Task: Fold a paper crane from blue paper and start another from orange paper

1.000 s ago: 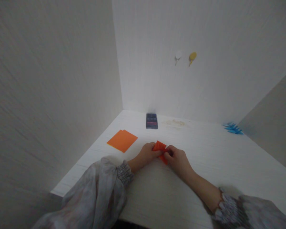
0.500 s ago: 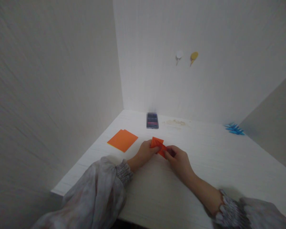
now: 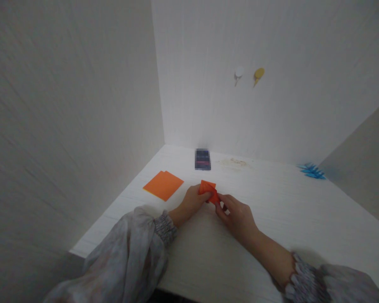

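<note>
A small folded piece of orange paper is between my hands, above the middle of the white table. My left hand is closed on its left side, with the thumb pressed over the front. At the paper's lower right corner, my right hand pinches the edge between thumb and fingertips. The fingers behind the paper are hidden. To the left of my left hand lies a stack of flat orange paper squares, slightly offset from one another.
A blurred dark box-like object stands by the back wall, beside a brownish stain on the table. Several blue folded paper pieces rest at the right back corner. White and yellow hooks are on the wall.
The flap at the paper's right has been drawn in, so the paper looks more compact. My right fingers have shifted slightly at its lower right edge. The left hand keeps its hold.
</note>
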Tool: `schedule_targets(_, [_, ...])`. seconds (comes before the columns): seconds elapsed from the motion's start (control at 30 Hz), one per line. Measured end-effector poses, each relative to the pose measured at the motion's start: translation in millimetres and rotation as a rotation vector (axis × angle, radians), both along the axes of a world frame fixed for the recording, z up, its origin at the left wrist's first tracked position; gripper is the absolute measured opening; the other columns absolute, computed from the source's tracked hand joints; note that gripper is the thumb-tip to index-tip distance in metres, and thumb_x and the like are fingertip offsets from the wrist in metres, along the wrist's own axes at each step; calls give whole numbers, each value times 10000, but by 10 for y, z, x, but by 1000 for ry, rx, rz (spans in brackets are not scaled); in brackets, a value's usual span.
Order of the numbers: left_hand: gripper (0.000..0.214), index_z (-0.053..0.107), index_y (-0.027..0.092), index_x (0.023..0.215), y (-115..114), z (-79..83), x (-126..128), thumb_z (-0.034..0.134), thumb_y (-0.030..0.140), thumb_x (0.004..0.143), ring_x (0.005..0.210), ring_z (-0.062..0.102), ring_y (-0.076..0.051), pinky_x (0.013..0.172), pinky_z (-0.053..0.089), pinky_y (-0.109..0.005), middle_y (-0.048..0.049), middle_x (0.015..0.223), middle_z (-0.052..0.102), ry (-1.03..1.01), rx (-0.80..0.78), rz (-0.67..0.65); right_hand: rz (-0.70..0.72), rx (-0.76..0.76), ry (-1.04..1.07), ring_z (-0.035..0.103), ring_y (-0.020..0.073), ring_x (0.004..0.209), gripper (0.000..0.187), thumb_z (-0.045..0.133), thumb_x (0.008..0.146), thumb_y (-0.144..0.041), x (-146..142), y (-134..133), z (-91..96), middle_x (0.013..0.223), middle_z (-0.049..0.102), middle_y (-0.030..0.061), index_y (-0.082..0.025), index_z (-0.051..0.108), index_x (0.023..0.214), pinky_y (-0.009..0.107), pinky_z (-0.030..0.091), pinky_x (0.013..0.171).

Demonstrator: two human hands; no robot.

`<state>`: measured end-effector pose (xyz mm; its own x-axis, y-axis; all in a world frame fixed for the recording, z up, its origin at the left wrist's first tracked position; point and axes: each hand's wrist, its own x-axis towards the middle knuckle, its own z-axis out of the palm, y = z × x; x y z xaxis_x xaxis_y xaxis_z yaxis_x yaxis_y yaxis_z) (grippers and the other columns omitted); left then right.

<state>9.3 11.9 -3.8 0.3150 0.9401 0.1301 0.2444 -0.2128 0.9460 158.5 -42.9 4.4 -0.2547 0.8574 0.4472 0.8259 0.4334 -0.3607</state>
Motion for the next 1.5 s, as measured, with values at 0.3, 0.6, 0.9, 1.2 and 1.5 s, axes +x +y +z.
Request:
schedule_targets(0.3, [205, 590, 103, 730, -44, 40, 18, 495, 284, 715, 550, 514, -98, 554, 414, -221, -27, 647, 590, -228, -200, -122, 268, 11, 29, 546, 175, 765, 449, 417, 822, -289, 114, 20, 23, 1041, 482, 118, -216, 345, 1259, 313, 498, 646])
schedule_targets(0.6, [402, 548, 91, 684, -59, 62, 40, 408, 457, 772, 485, 500, -101, 497, 416, -238, -35, 567, 547, -450, -340, -219, 350, -15, 149, 536, 158, 769, 358, 369, 851, -227, 161, 39, 24, 934, 513, 85, -232, 408, 1207, 277, 496, 652])
schedule_targets(0.9, [351, 541, 113, 652, -49, 49, 36, 497, 454, 726, 462, 469, -84, 480, 385, -217, 2, 537, 521, -245, -267, -190, 352, -63, 287, 537, 154, 741, 224, 383, 847, -258, 148, 42, 38, 860, 541, 74, -197, 573, 950, 275, 464, 651])
schedule_targets(1.2, [363, 495, 130, 607, -72, 63, 33, 458, 460, 755, 436, 373, -61, 443, 291, -196, 43, 481, 433, -161, -156, -222, 161, -629, 880, 430, 82, 390, 299, 465, 781, -432, 95, 146, -114, 452, 489, -32, -161, 516, 664, 203, 328, 394])
schedule_targets(1.5, [272, 452, 156, 693, -64, 43, 40, 419, 404, 798, 460, 365, -69, 450, 284, -194, 56, 512, 423, -100, -18, -155, 249, -766, 974, 473, 84, 403, 308, 498, 762, -429, 79, 119, -78, 524, 573, -3, -149, 580, 664, 213, 350, 420])
